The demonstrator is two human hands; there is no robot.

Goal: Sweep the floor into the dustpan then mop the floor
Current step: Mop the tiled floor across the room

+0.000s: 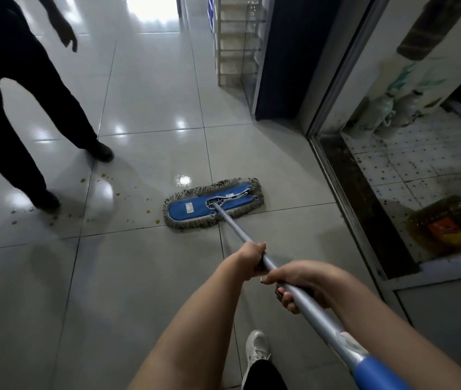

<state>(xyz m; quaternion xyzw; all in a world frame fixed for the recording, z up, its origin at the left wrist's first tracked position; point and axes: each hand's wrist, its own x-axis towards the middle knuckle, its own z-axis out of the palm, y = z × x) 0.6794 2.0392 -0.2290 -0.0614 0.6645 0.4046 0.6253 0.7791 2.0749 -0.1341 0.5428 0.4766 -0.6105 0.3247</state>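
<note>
Mop stage, judging by the tool. Saw glossy grey tiled floor point(150, 102) spread ahead of left hand point(251, 258) and right hand point(299, 281). Noted bystander in dark clothes point(12, 114) ahead-left of left hand, shoes right by the spill. Needed strokes stopped short of them. Found flat blue mop head with grey fringe point(212, 205) lying flat on tiles, ahead of left hand. Traced silver metal handle point(235, 226) back through both fists. Gripped it left hand forward, right hand close behind; couldn't tell if touching. Spotted small yellow-brown drips point(148, 211) just left of head. Probably best swept leftward, pad kept flat, passes overlapped.
</note>
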